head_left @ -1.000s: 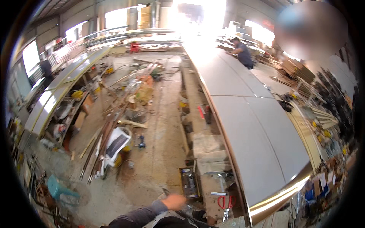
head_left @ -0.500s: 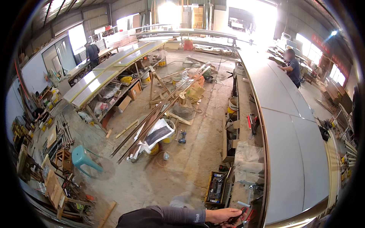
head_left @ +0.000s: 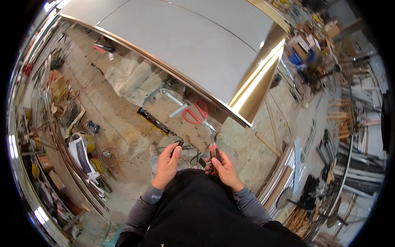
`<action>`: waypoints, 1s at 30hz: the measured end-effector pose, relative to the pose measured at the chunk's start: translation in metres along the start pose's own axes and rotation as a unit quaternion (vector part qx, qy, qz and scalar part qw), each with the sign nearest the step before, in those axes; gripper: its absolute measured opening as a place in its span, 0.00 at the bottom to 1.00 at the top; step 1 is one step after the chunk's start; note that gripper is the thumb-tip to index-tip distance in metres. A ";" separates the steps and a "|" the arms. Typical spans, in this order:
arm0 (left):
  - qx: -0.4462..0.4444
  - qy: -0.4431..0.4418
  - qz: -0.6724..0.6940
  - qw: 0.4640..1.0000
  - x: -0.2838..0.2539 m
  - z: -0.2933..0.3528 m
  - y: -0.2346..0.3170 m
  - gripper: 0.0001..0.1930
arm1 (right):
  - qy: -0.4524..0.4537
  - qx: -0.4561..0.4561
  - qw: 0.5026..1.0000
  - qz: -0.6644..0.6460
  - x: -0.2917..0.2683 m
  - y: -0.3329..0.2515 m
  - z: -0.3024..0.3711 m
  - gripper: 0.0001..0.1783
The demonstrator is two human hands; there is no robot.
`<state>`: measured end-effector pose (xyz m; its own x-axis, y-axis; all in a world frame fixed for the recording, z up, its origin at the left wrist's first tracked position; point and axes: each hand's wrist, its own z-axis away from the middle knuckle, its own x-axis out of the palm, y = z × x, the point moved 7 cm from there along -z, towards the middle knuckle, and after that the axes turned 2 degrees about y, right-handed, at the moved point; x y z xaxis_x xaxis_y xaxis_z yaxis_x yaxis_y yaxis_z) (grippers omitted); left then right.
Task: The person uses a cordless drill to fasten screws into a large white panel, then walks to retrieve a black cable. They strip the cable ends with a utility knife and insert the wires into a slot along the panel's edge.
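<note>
My left hand (head_left: 166,164) is closed, with a small black piece (head_left: 180,143) pinched between thumb and forefinger. My right hand (head_left: 225,171) grips a red-and-black utility knife (head_left: 214,155), its narrow metal end pointing away from me. A dark looped strip (head_left: 196,159) shows between my hands; whether it joins the black piece I cannot tell. Just beyond the knife lie red-handled scissors (head_left: 197,116), handles away from me and blades toward the knife. They rest on a worn surface below the edge of the large grey panel (head_left: 193,45).
A metal square (head_left: 173,99) and crumpled pale sheeting (head_left: 133,80) lie beyond the scissors. A narrow toolbox (head_left: 153,120) is to the left, farther from a drill (head_left: 92,126) on the floor. Long brown bars (head_left: 59,140) run down the left. Stacked strips (head_left: 284,173) lie at right.
My view has swung right and down, toward the panel's near corner. My left hand has drawn back in front of my body; both hands and the knife now show plainly.
</note>
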<state>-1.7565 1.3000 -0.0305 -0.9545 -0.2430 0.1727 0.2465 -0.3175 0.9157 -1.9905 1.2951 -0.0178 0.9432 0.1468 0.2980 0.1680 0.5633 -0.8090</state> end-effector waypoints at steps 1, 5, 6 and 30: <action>-0.016 -0.048 -0.017 0.999 -0.013 -0.026 0.021 0.14 | 0.035 -0.011 0.999 0.012 0.025 -0.013 -0.005 0.24; -0.067 -0.102 -0.094 0.988 0.013 -0.029 0.003 0.15 | 0.080 -0.013 0.992 0.100 0.006 0.001 0.013 0.23; -0.083 -0.114 -0.125 0.982 0.015 -0.030 -0.003 0.16 | 0.108 -0.016 0.990 0.093 0.003 0.004 0.015 0.19; -0.033 -0.113 -0.516 0.849 0.028 -0.109 -0.111 0.22 | 0.160 -0.156 0.852 0.473 -0.026 0.089 -0.042 0.18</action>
<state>-1.7922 1.2285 -0.1668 -0.6742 0.3747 -0.6364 -0.7379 -0.3072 0.6010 -1.9881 1.3070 -0.1194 0.7202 0.1566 -0.6759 -0.6903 0.0645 -0.7206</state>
